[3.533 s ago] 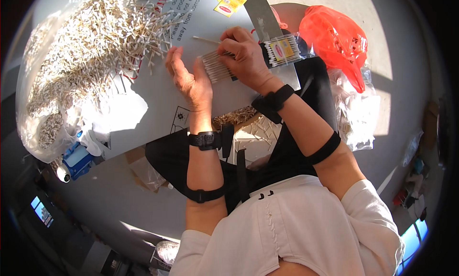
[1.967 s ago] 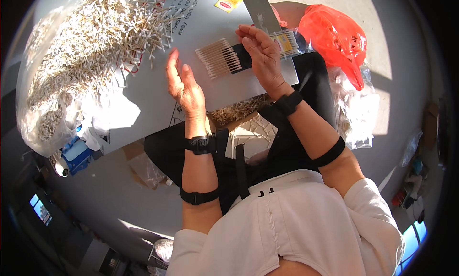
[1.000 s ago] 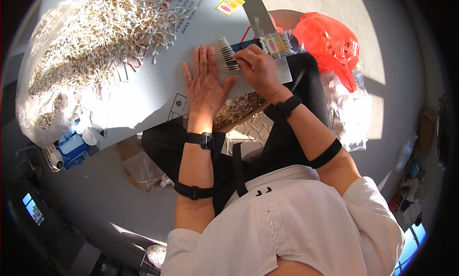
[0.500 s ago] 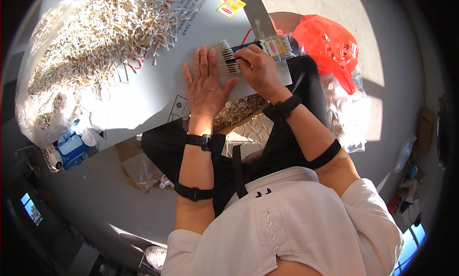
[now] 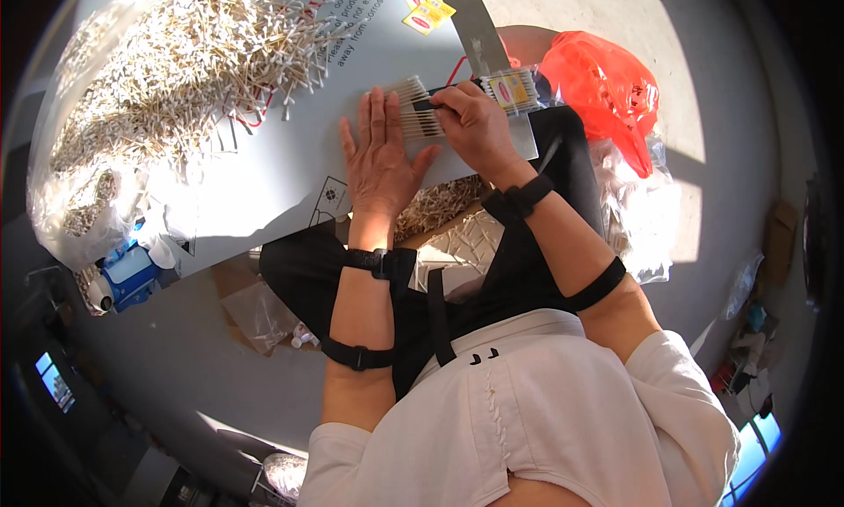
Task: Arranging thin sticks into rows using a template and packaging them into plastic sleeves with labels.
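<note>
A row of cotton swabs (image 5: 413,92) lies side by side on the grey tabletop (image 5: 290,151). My left hand (image 5: 380,151) rests flat, palm down, fingers stretched, with fingertips against the swabs' left ends. At their right side my right hand (image 5: 477,127) is closed in a pinch. What sits between its fingertips is too small to make out. A dark strip (image 5: 425,105) shows between the swabs, partly hidden by that hand. Just beyond it, a packed bundle of swabs with a yellow label (image 5: 508,90) lies near the table's right edge.
A large heap of loose swabs (image 5: 189,59) spills from a clear bag at the left. Yellow labels (image 5: 428,6) lie at the far edge. A red plastic bag (image 5: 602,81) stands right of the table. More swabs (image 5: 440,206) fill a box beneath the near edge.
The lower swabs in the row now reach further right, narrowing the dark gap beside my right fingertips. My hands have barely moved.
</note>
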Demonstrator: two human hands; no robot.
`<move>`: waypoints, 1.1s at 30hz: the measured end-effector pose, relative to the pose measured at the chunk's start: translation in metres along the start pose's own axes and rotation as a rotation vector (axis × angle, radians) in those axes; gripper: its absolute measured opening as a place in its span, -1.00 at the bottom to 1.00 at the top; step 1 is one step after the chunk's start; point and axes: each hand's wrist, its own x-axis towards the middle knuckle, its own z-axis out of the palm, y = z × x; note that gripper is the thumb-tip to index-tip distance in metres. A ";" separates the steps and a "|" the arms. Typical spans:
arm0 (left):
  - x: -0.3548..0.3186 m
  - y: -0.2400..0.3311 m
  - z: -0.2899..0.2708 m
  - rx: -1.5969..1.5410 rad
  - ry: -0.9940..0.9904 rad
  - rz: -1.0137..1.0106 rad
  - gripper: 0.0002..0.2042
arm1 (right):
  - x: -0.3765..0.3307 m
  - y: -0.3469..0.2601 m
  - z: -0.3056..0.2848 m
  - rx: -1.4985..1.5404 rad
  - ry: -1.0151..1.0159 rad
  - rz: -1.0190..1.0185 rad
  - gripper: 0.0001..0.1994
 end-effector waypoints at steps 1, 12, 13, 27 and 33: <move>0.000 0.000 0.000 -0.006 0.007 0.003 -0.09 | 0.001 -0.001 0.000 0.000 0.000 -0.001 -0.90; 0.000 -0.002 0.003 -0.013 0.024 0.013 -0.10 | 0.013 0.000 0.000 -0.095 -0.078 -0.002 -0.92; -0.001 -0.002 0.003 -0.006 0.019 0.011 -0.10 | 0.012 0.000 0.000 -0.095 -0.078 -0.003 -0.92; -0.001 0.000 0.001 -0.007 0.009 -0.008 -0.11 | 0.032 0.004 0.007 -0.034 -0.030 -0.075 -0.92; -0.001 0.000 0.001 -0.018 0.016 -0.009 -0.10 | 0.034 0.007 0.006 -0.082 -0.088 -0.091 -0.93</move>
